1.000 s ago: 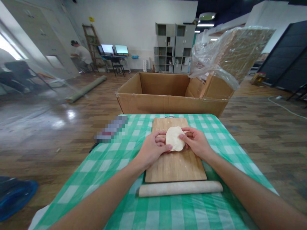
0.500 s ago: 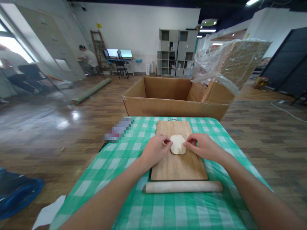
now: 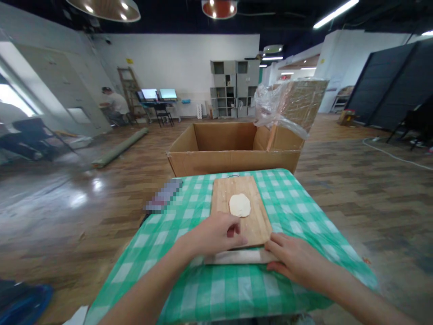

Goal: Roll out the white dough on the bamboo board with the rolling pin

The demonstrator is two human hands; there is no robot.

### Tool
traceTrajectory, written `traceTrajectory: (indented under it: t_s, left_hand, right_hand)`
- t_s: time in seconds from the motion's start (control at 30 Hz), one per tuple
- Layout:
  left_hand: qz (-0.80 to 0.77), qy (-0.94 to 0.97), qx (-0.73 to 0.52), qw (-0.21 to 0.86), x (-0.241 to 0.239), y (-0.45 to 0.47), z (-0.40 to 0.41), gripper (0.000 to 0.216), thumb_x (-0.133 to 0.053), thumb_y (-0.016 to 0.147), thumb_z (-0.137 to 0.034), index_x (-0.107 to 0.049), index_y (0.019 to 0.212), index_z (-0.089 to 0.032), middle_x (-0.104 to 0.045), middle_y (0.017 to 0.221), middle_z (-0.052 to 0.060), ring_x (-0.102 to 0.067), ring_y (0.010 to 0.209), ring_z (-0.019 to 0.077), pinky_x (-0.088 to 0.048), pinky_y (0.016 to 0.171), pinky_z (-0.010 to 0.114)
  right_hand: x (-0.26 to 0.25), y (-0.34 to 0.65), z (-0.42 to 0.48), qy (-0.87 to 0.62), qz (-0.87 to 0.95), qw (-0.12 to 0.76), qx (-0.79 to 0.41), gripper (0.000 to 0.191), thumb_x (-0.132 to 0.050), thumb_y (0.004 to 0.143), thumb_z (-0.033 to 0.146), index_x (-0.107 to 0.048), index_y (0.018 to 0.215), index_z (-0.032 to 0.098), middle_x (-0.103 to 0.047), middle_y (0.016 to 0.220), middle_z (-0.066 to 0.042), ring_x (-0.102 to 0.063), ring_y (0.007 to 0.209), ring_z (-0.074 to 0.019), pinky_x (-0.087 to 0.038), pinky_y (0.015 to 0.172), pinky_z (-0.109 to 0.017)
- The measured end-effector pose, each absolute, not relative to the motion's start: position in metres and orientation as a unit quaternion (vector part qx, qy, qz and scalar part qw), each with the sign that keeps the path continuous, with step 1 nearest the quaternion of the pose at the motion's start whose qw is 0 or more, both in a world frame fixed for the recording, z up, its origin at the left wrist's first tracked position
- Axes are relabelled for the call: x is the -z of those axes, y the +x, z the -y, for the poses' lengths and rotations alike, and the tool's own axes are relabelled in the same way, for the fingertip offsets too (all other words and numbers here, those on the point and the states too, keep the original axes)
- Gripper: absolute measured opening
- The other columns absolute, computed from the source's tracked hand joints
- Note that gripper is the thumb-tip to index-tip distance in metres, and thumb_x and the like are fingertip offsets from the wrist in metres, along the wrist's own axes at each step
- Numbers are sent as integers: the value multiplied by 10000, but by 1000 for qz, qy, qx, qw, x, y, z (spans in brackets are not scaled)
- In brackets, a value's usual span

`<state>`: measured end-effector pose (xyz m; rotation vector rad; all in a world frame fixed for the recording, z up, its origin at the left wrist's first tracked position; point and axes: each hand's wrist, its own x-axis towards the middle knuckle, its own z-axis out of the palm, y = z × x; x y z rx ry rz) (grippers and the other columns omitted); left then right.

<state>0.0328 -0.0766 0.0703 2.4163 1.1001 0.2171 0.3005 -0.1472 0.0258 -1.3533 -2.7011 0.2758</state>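
A flat round of pale dough (image 3: 240, 205) lies alone on a wooden cutting board (image 3: 223, 194) on the green checked tablecloth (image 3: 203, 293). A light wooden rolling pin (image 3: 237, 257) lies across the board's near edge. My left hand (image 3: 218, 234) sits over the pin's left part with its fingers curled down onto it. My right hand (image 3: 292, 259) lies over the pin's right end, fingers stretched out and pointing left. Neither hand touches the dough.
A large open cardboard box (image 3: 233, 149) stands just beyond the table's far edge, with a plastic-wrapped bundle (image 3: 291, 104) leaning in its right side. A blurred-out object (image 3: 164, 196) lies at the table's left edge. A person (image 3: 113, 104) sits far off by monitors.
Both hands let go of the dough and drew back to the rolling pin at the near edge of the board. The dough now lies flat. The camera has tilted up.
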Motion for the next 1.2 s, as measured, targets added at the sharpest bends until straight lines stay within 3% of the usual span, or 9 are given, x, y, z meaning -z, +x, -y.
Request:
traceTrajectory:
  t_s: [0.1,0.17,0.3,0.43,0.53,0.67,0.83,0.97,1.2]
  left_hand:
    - [-398,892,-55,207,-71,26,105,392,-758,813,-516,-651,1068,-239,-680,1048,26,-640,889,208,-441,702,278]
    - [-396,898,-41,186,-69,20,121,374,-722,863,-516,-635,1114,-253,-656,1145,38,-642,984,225,-468,769,293]
    - [-409,906,-23,108,-73,11,130,212,-488,1039,-402,-600,1118,-240,-663,1115,45,-649,964,228,-488,794,334]
    - [-448,892,-28,-48,-82,16,90,163,-501,1032,-330,-588,1055,-194,-666,1099,95,-647,982,281,-495,824,392]
    - [-460,880,-41,-108,-79,21,47,227,-480,1042,-373,-595,1042,-177,-665,1108,126,-653,1003,293,-495,817,385]
    - [-490,867,-58,-73,-58,24,6,354,-356,1075,-424,-606,1068,-175,-683,1044,128,-681,917,274,-485,752,360]
    - [-537,839,-76,-43,-27,25,-17,463,-238,1090,-406,-629,1022,-168,-685,891,115,-670,831,273,-482,745,384]
    - [-527,834,-119,-110,-17,29,-23,469,-232,1080,-325,-643,926,-160,-653,1035,157,-617,992,284,-466,911,432]
    - [-563,811,-139,-75,-10,31,-28,371,-287,1067,-331,-607,1102,-148,-616,1169,155,-567,1097,285,-453,976,427]
  right_hand:
    - [-22,306,155,-416,905,61,-61,140,-674,939,210,-571,1034,214,-673,1043,-45,-670,922,-263,-471,742,-350]
    - [-22,312,155,-404,911,76,-39,125,-643,954,189,-563,1046,214,-670,1036,-45,-664,894,-257,-460,726,-349]
    - [-41,317,133,-400,912,93,3,59,-564,1003,201,-551,1061,205,-658,1028,-55,-642,823,-241,-418,674,-335]
    - [-72,310,80,-408,907,108,-13,173,-500,1053,330,-550,1136,188,-660,1042,-71,-639,834,-228,-382,652,-316]
    - [-82,298,32,-426,900,94,-3,287,-454,1069,428,-593,1077,176,-680,1031,-93,-639,845,-225,-371,671,-310]
    - [-68,283,-11,-466,882,64,17,422,-344,1101,438,-648,975,175,-714,1029,-111,-658,937,-235,-390,740,-315]
    - [-36,275,-24,-522,850,61,32,461,-270,1113,389,-665,1014,172,-735,1044,-118,-676,929,-246,-414,765,-338]
    - [-24,271,-24,-541,838,60,35,472,-224,1110,348,-655,1033,172,-728,1076,-134,-662,989,-271,-426,790,-356]
    - [-28,265,-36,-553,824,75,103,468,-257,1086,415,-629,1111,132,-675,1108,-187,-596,1063,-338,-440,879,-426]
